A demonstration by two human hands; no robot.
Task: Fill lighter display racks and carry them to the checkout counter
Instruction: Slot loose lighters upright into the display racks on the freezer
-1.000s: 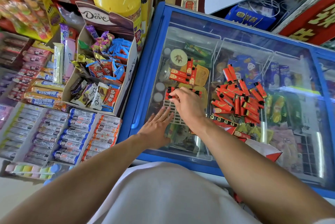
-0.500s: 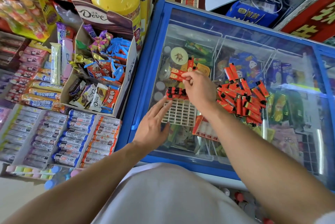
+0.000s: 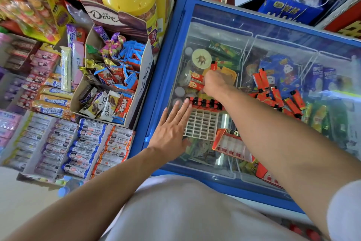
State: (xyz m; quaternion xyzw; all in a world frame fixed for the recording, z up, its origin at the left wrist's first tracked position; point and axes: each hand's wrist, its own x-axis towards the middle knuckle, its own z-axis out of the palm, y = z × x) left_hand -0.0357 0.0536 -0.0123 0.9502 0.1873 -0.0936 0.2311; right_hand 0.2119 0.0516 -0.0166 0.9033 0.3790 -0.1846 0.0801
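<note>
While I watch from above, the freezer serves as landmark. On its glass lid lies the white rack, its far row filled with lighters. Right of the rack, loose lighters lie heaped. My left hand, fingers spread flat and empty, touches the rack's left edge. My right hand, beyond the rack, curls over three lighters; grip uncertain.

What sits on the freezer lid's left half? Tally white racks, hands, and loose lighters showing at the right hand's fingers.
Rack: 1
Hands: 2, left hand and right hand
Lighters: 3
Total: 6
</note>
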